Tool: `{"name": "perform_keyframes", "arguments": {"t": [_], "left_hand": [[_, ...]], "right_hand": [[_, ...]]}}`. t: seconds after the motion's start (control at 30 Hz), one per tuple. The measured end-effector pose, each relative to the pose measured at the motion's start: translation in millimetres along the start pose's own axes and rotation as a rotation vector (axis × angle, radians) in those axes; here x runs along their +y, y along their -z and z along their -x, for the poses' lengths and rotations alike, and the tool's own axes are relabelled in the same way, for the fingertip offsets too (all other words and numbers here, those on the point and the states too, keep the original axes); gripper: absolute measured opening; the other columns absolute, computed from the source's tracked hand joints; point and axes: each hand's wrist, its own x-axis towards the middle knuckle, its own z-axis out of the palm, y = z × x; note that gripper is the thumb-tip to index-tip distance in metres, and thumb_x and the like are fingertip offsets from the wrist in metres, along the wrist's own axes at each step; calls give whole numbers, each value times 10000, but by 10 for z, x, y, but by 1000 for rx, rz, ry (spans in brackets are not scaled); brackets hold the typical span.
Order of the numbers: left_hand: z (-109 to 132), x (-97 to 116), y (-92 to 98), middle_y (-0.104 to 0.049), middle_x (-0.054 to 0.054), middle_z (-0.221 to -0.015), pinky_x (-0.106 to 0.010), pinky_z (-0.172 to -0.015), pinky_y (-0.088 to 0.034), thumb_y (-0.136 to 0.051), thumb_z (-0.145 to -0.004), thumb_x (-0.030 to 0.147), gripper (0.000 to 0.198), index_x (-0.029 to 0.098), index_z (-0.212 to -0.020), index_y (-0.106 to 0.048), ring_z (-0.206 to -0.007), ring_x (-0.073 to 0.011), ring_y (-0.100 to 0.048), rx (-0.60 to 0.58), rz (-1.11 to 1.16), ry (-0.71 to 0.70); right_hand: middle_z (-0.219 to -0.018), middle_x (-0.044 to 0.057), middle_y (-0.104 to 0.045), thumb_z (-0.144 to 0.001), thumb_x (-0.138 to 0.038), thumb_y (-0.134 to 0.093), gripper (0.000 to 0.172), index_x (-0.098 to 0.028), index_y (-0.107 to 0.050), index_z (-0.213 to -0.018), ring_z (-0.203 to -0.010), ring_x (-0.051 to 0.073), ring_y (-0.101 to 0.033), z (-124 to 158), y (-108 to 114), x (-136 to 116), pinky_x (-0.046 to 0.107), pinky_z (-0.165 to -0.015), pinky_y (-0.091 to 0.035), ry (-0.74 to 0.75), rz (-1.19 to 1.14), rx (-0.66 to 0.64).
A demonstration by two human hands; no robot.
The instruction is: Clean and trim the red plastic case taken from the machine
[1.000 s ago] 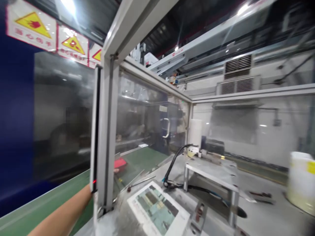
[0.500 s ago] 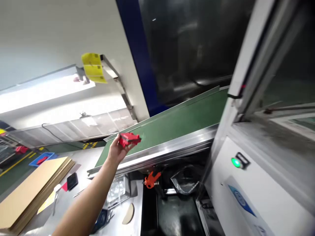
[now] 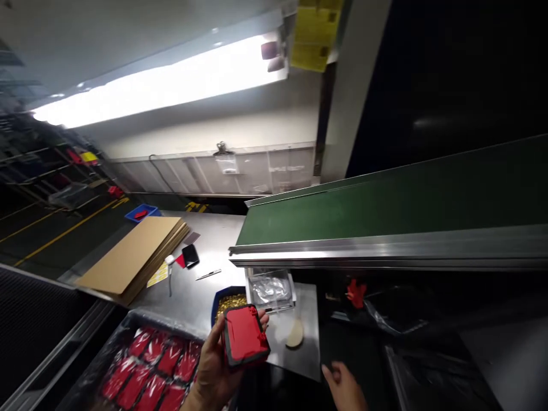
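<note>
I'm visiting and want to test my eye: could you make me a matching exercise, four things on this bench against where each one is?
Things:
1. red part
2. cardboard sheets
3. conveyor belt
4. black phone

Places:
A. flat on the steel table beside the cardboard
B. stacked at the table's left
C. held in the left hand
D. running off to the right

Pairs: 1-C, 2-B, 3-D, 4-A

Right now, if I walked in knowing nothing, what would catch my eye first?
Probably the red and black part held up in the left hand, low in the middle. Just left of it lies a tray of similar red parts under clear wrap. Above, a green conveyor belt stretches off to the right beneath a bright light strip.
</note>
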Motion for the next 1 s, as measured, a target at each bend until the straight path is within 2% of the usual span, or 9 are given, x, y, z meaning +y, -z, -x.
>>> {"name": "perform_keyframes", "arguments": {"t": [0.2, 0.3, 0.37, 0.5, 0.67, 0.73, 0.83, 0.87, 1.0], "left_hand": [[599, 269, 255, -515, -191, -1395, -453, -1149, -338, -391, -920, 584, 692, 53, -1338, -539, -1315, -338, -475, -94, 112, 45], [772, 254, 346, -409, -179, -1484, -493, -1155, -303, -366, -921, 588, 685, 99, -1382, -499, -1380, -348, -381, -65, 88, -26], [834, 188, 392, -343, -162, -1526, -515, -1135, -325, -299, -948, 558, 651, 129, -1405, -472, -1398, -344, -351, -47, 100, -90], [880, 28, 366, -351, -150, -1526, -470, -1073, -417, -299, -951, 550, 637, 146, -1417, -457, -1383, -330, -383, -82, 189, -122], [866, -139, 18, -401, -201, -1490, -461, -1005, -450, -310, -966, 547, 607, 157, -1395, -488, -1298, -338, -485, 66, 268, -137], [835, -230, -158, -450, -211, -1454, -458, -967, -468, -318, -973, 536, 579, 174, -1384, -506, -1236, -330, -541, 104, 267, -135], [764, -396, -378, -566, -188, -1350, -460, -897, -504, -369, -960, 557, 543, 224, -1350, -547, -1121, -320, -614, 171, 263, -111], [739, -451, -438, -603, -181, -1302, -452, -874, -514, -388, -956, 557, 535, 226, -1343, -552, -1081, -320, -634, 211, 257, -101], [654, -616, -653, -684, -177, -1135, -353, -788, -531, -435, -956, 517, 580, 156, -1410, -445, -973, -302, -681, 373, 249, -67]], "right_hand": [[-1394, 338, -374, -572, -771, -602, 1207, -62, -197, -1460, -1285, 513, -416, -166, -763, -720, 612, -998, -399, -104, 114, 6], [-1376, 351, -375, -559, -838, -519, 1273, -56, -106, -1475, -1239, 533, -455, -205, -826, -706, 621, -959, -413, -161, 142, -59], [-1327, 368, -413, -657, -770, -480, 1127, 3, -207, -1431, -1213, 517, -490, -273, -750, -598, 591, -942, -442, -154, 167, -118], [-1053, 266, -618, -739, -571, -475, 602, -96, -555, -1100, -1055, 438, -615, -497, -391, -346, 506, -827, -512, -86, 177, -275], [-637, 106, -621, -659, -504, -527, 293, -215, -523, -713, -698, 349, -656, -618, 126, -337, 448, -680, -509, -15, 47, -408], [-638, 79, -646, -680, -563, -529, 371, -206, -546, -780, -673, 299, -665, -510, 355, -532, 401, -681, -528, 10, -71, -482], [-896, 51, -724, -724, -624, -594, 572, -208, -517, -1109, -809, 220, -696, -181, 835, -1015, 301, -771, -547, 90, -309, -598], [-914, 62, -716, -718, -595, -662, 566, -200, -526, -1100, -811, 224, -689, -51, 1026, -1197, 302, -767, -542, 150, -420, -652], [-850, 40, -638, -827, -411, -663, 233, -197, -604, -896, -721, 155, -594, 370, 1685, -1761, 247, -628, -467, 647, -583, -895]]}}
